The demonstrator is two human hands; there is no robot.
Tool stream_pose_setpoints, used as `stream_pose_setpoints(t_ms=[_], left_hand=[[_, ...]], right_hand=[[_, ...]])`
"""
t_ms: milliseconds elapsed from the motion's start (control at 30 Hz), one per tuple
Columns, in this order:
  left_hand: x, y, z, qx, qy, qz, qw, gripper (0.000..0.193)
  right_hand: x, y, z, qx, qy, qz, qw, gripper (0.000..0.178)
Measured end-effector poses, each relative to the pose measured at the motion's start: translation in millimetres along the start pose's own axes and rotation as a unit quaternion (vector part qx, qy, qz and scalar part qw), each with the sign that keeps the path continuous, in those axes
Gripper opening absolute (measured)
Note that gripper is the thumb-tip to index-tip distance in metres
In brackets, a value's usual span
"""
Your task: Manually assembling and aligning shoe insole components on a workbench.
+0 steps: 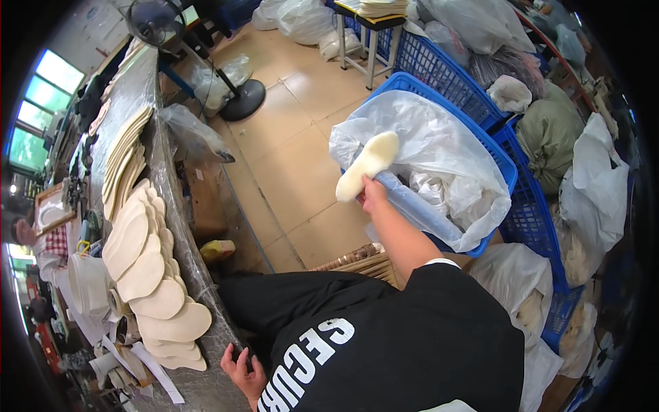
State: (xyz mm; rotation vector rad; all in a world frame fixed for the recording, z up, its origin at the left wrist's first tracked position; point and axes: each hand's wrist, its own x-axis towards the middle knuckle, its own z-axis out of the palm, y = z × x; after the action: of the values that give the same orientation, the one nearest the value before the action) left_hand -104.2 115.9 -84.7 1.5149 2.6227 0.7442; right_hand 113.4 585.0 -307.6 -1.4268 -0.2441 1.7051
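Cream insole [366, 165] over plastic-lined blue crate [495, 159]

A black floor fan [206, 41] stands at eleven o'clock on the tiled floor [288, 158]. White stools [371, 34] sit at twelve. Stuffed sacks [549, 130] crowd two o'clock, and windows [41, 96] glow at nine.

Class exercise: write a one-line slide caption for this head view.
Right hand holds a cream insole over a bag-lined blue crate; left hand rests on the worktable.
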Motion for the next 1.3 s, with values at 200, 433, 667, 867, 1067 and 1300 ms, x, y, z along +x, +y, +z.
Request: stream_pose_setpoints(t_ms=[200, 433, 667, 867, 1067, 1300], left_hand=[[0, 0, 0, -0.009, -0.001, -0.006, 1.0, 0.037], [0, 2, -1, 0.001, -0.006, -0.006, 1.0, 0.037], [0, 2, 0, 0.0, 0.0, -0.008, 1.0, 0.037], [6, 6, 3, 0.005, -0.003, -0.003, 1.0, 0.036], [5, 10, -4, 0.001, 0.021, -0.008, 1.0, 0.03], [4, 22, -2, -0.03, 0.029, -0.015, 0.999, 0.03]], right_hand=[[-28, -33, -4, 0.046, -0.057, 0.118, 0.99, 0.027], [-27, -36, -2, 0.176, -0.037, 0.17, 0.969, 0.025], [-14, -30, -6, 0.227, -0.05, 0.183, 0.955, 0.024], [-7, -12, -22, 0.061, -0.067, 0.176, 0.98, 0.03], [-11, 64, -72, -0.506, -0.216, 0.05, 0.833, 0.019], [-129, 7, -67, -0.705, -0.445, -0.25, 0.493, 0.029]])
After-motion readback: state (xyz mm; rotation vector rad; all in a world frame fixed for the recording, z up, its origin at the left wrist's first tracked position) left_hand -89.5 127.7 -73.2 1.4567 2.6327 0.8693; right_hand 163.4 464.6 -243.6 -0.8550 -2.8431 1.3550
